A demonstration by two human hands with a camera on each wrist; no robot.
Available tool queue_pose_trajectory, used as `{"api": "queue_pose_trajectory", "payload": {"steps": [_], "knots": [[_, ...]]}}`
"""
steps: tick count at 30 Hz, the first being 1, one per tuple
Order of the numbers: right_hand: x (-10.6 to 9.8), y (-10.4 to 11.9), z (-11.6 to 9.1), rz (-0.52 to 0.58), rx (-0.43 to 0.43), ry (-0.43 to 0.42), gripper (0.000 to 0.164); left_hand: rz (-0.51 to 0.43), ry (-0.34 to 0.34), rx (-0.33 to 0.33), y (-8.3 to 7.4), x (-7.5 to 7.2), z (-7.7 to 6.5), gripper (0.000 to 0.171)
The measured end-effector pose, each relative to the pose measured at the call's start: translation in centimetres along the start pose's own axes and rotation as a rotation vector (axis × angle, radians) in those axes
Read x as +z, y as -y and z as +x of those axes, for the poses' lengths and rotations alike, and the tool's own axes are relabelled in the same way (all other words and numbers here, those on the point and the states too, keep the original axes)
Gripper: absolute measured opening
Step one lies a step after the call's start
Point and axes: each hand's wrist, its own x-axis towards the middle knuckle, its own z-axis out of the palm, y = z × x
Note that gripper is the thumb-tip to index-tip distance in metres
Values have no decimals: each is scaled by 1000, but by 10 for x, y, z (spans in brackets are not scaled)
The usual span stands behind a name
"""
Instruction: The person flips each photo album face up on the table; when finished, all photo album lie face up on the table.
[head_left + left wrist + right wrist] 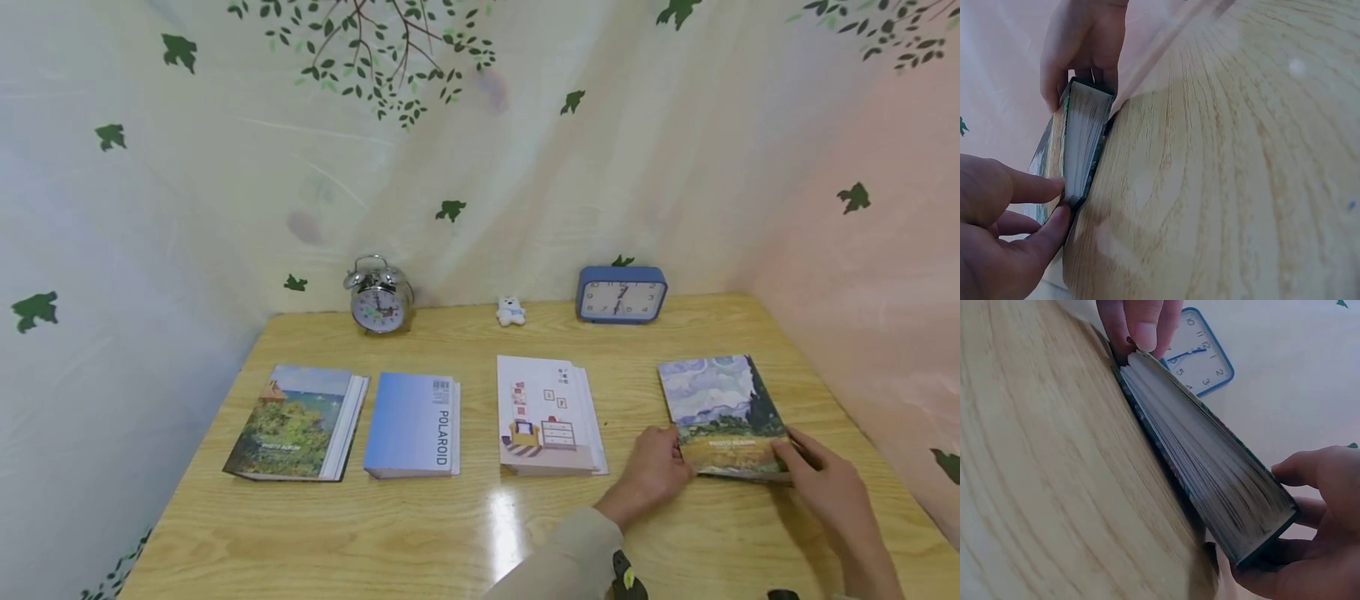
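Note:
A photo album (722, 407) with a painted cover of clouds, a dark tree and a yellow field is at the right of the table. My left hand (652, 465) pinches its left side near the front corner, and my right hand (831, 490) grips the right side. From the left wrist view, thumb and fingers of the left hand (1007, 219) meet at the thinner end of the album (1085, 137). Seen from the right wrist, the right hand (1316, 531) wraps the thick spine end, while page edges of the album (1204, 462) face the camera.
Left of it on the wooden table (420, 533) lie a white illustrated album (543, 412), a blue POLAROID album (408, 425) and a landscape album (296, 421). Along the back stand a silver alarm clock (378, 300), a small white bear figure (511, 312) and a blue clock (622, 295).

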Motion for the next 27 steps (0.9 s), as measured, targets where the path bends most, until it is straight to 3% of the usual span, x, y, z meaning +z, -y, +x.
{"api": "queue_pose_trajectory", "payload": {"steps": [5, 9, 13, 18, 20, 24, 27], "knots": [[-3, -1, 0, 206, 85, 4, 78, 90, -4, 21, -1, -1, 2, 22], [-5, 1, 0, 314, 100, 10, 76, 155, -17, 6, -4, 0, 5, 21], [-7, 3, 0, 395, 65, -5, 74, 145, -23, -35, -8, 1, 6, 33], [-5, 3, 0, 659, -41, -20, 71, 186, -23, -20, -11, -1, 4, 45], [-5, 3, -1, 724, -91, -13, 59, 208, -7, -19, -13, -2, 4, 46], [-6, 5, -1, 773, -156, -5, 39, 215, -3, -10, -15, -4, 3, 45], [-6, 8, -1, 775, -181, 8, 42, 188, -31, 19, -14, -4, 3, 45]]}}
